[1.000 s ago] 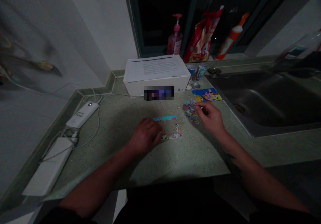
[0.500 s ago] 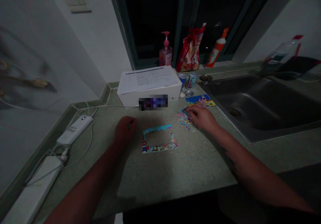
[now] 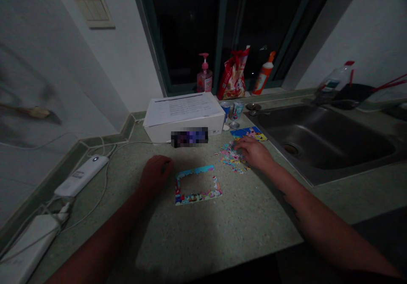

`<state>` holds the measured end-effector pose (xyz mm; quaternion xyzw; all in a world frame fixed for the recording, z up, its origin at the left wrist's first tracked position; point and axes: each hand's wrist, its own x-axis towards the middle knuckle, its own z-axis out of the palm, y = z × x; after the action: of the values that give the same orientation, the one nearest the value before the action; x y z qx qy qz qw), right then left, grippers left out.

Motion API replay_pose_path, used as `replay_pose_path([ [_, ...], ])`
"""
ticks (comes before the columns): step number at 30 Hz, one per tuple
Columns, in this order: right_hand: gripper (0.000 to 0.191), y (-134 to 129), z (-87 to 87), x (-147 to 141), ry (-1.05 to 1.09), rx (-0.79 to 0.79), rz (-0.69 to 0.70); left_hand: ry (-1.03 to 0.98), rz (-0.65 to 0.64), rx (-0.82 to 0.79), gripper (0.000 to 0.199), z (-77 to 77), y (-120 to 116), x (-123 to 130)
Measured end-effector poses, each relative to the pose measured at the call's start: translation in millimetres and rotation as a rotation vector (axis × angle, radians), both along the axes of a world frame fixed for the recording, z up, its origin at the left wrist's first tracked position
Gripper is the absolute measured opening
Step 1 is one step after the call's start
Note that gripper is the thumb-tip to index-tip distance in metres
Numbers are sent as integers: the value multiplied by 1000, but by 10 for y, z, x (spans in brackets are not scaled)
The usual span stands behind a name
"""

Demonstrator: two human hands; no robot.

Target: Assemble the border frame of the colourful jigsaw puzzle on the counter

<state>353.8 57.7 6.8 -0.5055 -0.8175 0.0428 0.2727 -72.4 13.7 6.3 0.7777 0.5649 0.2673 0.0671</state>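
Note:
A partly built jigsaw border [image 3: 197, 197] lies on the speckled green counter [image 3: 190, 237], its middle showing bare counter. My left hand [image 3: 155, 174] rests in a loose curl just left of it, apart from the pieces. Whether it holds a small piece is hidden. My right hand [image 3: 253, 153] lies over a scattered pile of small jigsaw pieces [image 3: 230, 157], fingers touching the pile. Just beyond that pile is a colourful cartoon picture card [image 3: 249, 134].
A white box [image 3: 182, 125] topped with printed paper stands behind the puzzle. Two cans [image 3: 232, 110], a pump bottle [image 3: 204, 78], a red bag and an orange bottle line the window. A steel sink [image 3: 318, 140] lies right; white chargers and cables lie left.
My left hand has moved left off the border, which now shows whole. The view has tilted upward and shifted. My right hand stays over the pile.

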Motion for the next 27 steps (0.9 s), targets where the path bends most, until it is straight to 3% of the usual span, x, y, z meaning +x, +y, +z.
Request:
replay_pose_path([
  [6,43,31,53,146,-29,19,-79,-90,61,-29,37,-1,38,-40],
  [11,39,43,72,182,-52,1,-74,-84,38,-29,35,-12,42,-35],
  [18,52,-55,122,-37,-96,-51,161,-73,19,-22,36,1,30,-14],
  [27,39,-39,119,-42,-82,-77,146,-69,10,-37,39,2,29,-26],
])
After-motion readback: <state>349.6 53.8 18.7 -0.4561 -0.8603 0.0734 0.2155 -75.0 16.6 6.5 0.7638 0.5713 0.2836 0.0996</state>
